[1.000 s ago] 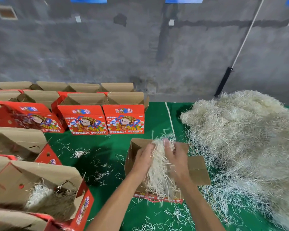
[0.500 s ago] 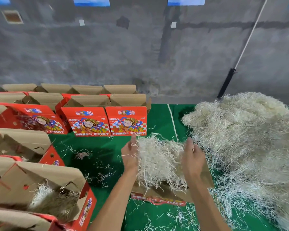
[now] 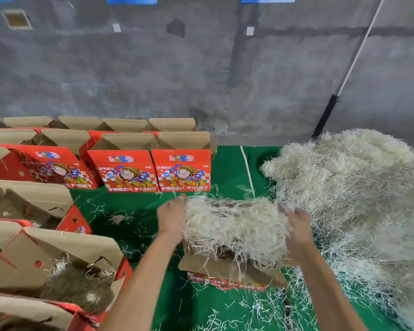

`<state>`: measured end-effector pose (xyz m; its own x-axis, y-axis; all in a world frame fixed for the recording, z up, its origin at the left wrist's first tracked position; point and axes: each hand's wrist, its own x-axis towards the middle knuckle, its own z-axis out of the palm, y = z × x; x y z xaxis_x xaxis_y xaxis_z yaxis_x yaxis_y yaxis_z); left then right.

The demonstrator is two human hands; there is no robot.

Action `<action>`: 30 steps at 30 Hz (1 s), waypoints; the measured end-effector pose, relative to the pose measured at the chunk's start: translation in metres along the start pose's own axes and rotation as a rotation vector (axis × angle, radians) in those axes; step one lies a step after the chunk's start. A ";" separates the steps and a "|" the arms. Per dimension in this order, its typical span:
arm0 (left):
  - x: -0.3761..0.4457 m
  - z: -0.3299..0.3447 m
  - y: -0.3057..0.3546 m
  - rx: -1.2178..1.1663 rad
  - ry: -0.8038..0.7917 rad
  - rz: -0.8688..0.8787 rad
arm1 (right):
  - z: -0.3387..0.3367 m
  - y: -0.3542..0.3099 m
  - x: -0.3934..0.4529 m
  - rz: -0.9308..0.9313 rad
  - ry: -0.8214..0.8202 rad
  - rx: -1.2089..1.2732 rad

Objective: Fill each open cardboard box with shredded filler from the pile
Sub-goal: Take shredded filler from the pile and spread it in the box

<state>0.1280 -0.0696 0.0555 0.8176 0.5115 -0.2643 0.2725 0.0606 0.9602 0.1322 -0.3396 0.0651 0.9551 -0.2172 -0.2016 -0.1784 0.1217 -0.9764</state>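
- Because the wad of filler (image 3: pixel 234 230) is wider than the mouth of the open box (image 3: pixel 232 271) beneath it, the two hands sit at its opposite ends, apparently to spread it along the box's length rather than leave it heaped in the middle.
- Left hand (image 3: pixel 171 217) presses flat against the wad's left end, fingers fairly straight and pointing away from the person; it looks unclenched, pushing rather than grasping.
- Right hand (image 3: pixel 296 225) is at the right end with its fingers buried among the strands; blur hides whether they pinch the filler or only rest against it, so I cannot tell.
- Strands bulge above and hang over the near flap, so the wad seems to need tamping down before this box counts as filled.
- Supply pile (image 3: pixel 356 199) lies just to the right on the green tabletop (image 3: pixel 225 168), close enough for a short reach.
- Two red printed boxes (image 3: pixel 153 170) stand behind the working box, with more rows behind and to the left.
- Near box at lower left (image 3: pixel 58 271) already holds filler.
- Loose strands litter the cloth around the working box; nothing solid blocks either hand, though the upright flaps could catch trailing strands.
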 end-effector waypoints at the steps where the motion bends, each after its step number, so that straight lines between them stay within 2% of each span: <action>1: 0.004 -0.006 0.003 -0.040 -0.013 -0.021 | -0.007 -0.006 -0.002 -0.011 -0.024 0.048; 2: 0.000 -0.002 0.006 -0.062 -0.083 -0.037 | -0.007 -0.006 -0.010 -0.040 -0.045 0.069; 5: -0.043 0.047 0.000 0.072 -0.332 -0.020 | 0.025 0.011 -0.032 -0.036 -0.147 0.031; 6: -0.056 0.065 -0.008 0.106 -0.357 -0.011 | 0.039 0.021 -0.035 -0.010 -0.187 -0.001; 8: -0.068 0.082 -0.022 0.111 -0.284 0.083 | 0.055 0.037 -0.033 0.090 -0.193 -0.036; 9: -0.066 0.076 -0.021 0.102 -0.241 0.127 | 0.054 0.036 -0.027 0.063 -0.148 -0.058; 11: -0.037 0.046 -0.015 0.067 -0.085 0.162 | 0.031 0.023 -0.008 -0.043 -0.013 -0.170; 13: -0.002 0.008 -0.007 -0.064 0.030 0.100 | -0.006 0.010 0.011 -0.035 0.189 -0.177; 15: 0.005 -0.007 0.001 -0.107 -0.007 0.102 | -0.024 0.011 0.020 -0.071 0.225 -0.135; 17: -0.013 0.022 -0.002 -0.001 -0.120 0.148 | 0.002 0.014 0.008 -0.100 0.100 -0.251; 20: -0.045 0.081 -0.026 0.071 -0.264 0.087 | 0.068 0.025 -0.016 -0.292 -0.065 -0.457; 22: -0.049 0.090 -0.035 0.073 -0.234 0.129 | 0.081 0.035 -0.014 -0.367 -0.057 -0.482; 25: -0.029 0.053 -0.031 0.147 -0.128 0.239 | 0.048 0.039 0.004 -0.242 0.007 -0.398; 28: 0.004 0.006 -0.020 -0.009 0.057 0.125 | 0.002 0.024 0.020 -0.158 0.149 -0.254; 30: 0.005 0.002 -0.015 -0.018 -0.002 0.100 | -0.005 0.017 0.024 -0.192 0.211 -0.151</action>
<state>0.1288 -0.0695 0.0392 0.8414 0.5139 -0.1675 0.1807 0.0246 0.9832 0.1513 -0.3474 0.0437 0.9074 -0.4201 -0.0088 -0.0481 -0.0831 -0.9954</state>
